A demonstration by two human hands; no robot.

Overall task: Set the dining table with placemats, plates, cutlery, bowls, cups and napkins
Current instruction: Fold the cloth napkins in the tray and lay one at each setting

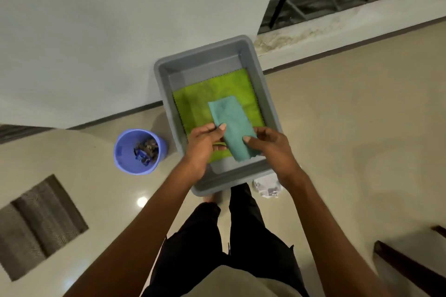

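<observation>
Beige tiled floor [337, 140] under me, pale wall [96, 31] behind, grey tub [166, 72] sitting on the floor against that wall. Teal napkin [231, 125], folded into a strip, held over the tub's near half, tilted, far end lying across the green placemat [193, 103]. My left hand [202, 144] pinches the napkin's left edge, thumb on top, fingers curled beneath: grip closed on cloth. My right hand [270, 144] pinches the napkin's right edge near its lower corner, thumb tip on top, other fingers curled under: grip closed on cloth too. Placemat lies flat on the tub bottom, covering most of it, bare grey strips at the tub's far and near ends. Left of the tub, just beside it: blue bucket [140, 152] with dark scraps inside. Right of the tub's near corner: crumpled white paper [266, 187] on the floor. Well left of the tub: grey striped mat [38, 224]. My dark trousers [241, 236] below the tub's near rim.
</observation>
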